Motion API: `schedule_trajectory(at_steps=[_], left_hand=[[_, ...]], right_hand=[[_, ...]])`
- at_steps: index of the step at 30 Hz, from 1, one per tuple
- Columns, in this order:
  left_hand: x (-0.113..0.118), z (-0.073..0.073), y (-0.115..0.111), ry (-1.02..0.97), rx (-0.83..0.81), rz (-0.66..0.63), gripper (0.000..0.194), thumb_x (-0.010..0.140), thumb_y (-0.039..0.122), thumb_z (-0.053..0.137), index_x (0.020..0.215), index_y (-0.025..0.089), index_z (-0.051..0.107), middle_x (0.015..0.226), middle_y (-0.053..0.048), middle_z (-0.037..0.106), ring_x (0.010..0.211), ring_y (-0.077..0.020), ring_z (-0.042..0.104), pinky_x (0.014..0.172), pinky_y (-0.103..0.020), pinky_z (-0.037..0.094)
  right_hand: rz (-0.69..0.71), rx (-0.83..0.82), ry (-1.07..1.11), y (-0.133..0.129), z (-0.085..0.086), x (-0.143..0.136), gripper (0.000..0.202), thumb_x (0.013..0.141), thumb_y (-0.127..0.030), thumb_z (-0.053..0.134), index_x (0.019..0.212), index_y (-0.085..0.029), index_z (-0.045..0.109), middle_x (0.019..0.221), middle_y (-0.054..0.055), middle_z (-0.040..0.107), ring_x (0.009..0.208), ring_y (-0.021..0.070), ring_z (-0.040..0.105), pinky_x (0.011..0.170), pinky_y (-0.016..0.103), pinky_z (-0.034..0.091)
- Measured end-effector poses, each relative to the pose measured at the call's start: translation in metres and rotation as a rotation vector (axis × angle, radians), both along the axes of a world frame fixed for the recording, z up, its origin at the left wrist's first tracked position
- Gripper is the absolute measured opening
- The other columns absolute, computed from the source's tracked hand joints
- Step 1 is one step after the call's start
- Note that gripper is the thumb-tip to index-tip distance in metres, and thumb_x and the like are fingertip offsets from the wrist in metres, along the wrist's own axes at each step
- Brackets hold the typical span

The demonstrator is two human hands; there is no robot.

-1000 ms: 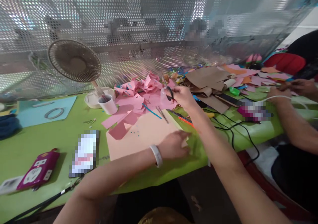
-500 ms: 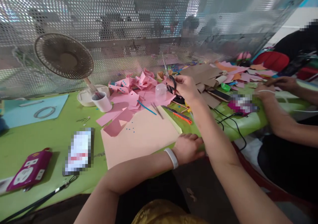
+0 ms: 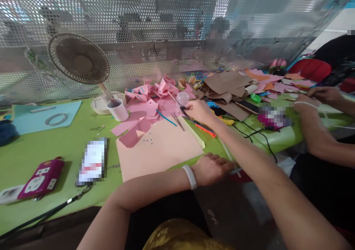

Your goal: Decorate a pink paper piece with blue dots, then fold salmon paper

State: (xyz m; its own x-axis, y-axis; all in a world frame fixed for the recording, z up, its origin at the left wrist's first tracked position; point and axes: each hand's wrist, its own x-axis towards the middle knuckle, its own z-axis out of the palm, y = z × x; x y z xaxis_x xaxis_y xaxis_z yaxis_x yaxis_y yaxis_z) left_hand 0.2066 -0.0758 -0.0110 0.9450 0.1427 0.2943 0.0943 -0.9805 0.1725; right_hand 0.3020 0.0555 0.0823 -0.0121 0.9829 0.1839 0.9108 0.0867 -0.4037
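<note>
And down at the near edge of the table [image 3: 66, 148], the left hand [image 3: 209, 168] is lying with its fingers loosely bent, no longer covering the right corner of the peach sheet [image 3: 158, 155] as it was a second ago. A thin pale strip [image 3: 227, 152] is now showing by its fingertips, crossing the table's edge; whether the fingers are gripping it, I can't tell. Over by the near left corner, a purple pouch [image 3: 43, 179] and a phone [image 3: 93, 161] are staying put.

Moving inward, the sheet is lying along the near edge, blue dots sitting on it. Tweezers [image 3: 182, 127] and a blue strip [image 3: 166, 117] are lying at its far edge, with an orange cutter [image 3: 205, 131] just beyond its right side.

Now the right hand [image 3: 198, 111]: it's closing around the black handles of the scissors [image 3: 182, 108], and here's the change! Half a second ago the blades were pointing nearly upright; now hand and scissors are sitting lower, the blades leaning left across the front of a clear cup [image 3: 182, 96].

Toward the far edge, folded pink paper [image 3: 163, 87] is heaping up, a fan [image 3: 83, 61] is standing to its left, and brown paper [image 3: 227, 83] is spreading to its right.
</note>
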Motion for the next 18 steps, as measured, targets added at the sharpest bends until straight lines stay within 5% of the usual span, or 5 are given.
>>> schedule_trajectory(at_steps=[4,12,18], left_hand=[[-0.064,0.013,-0.002,0.015,-0.053,-0.019,0.026,0.096,0.025,0.048,0.115,0.016,0.064,0.104,-0.01,0.073,0.095,-0.0212,0.067,0.081,-0.034,0.051],[-0.193,0.03,0.02,-0.311,-0.279,0.544,0.022,0.096,0.024,0.051,0.105,0.019,0.071,0.102,-0.009,0.077,0.091,-0.021,0.071,0.081,-0.035,0.056],[-0.239,0.034,0.036,-0.395,-0.518,0.906,0.025,0.091,0.035,0.057,0.102,0.021,0.074,0.099,-0.008,0.077,0.082,-0.0202,0.07,0.064,-0.03,0.057]], right_hand=[[-0.058,-0.14,-0.187,0.009,-0.032,-0.008,0.039,0.088,-0.049,0.059,0.072,-0.017,0.074,0.066,0.008,0.073,0.069,0.0179,0.067,0.056,0.025,0.035],[-0.095,-0.221,-0.22,0.025,-0.058,0.002,0.041,0.086,-0.051,0.061,0.068,-0.016,0.074,0.07,0.012,0.074,0.07,0.0211,0.067,0.057,0.027,0.034],[-0.046,-0.245,-0.191,0.027,-0.066,0.005,0.031,0.085,-0.043,0.061,0.071,-0.019,0.075,0.07,0.006,0.074,0.068,0.0167,0.065,0.056,0.025,0.032]])
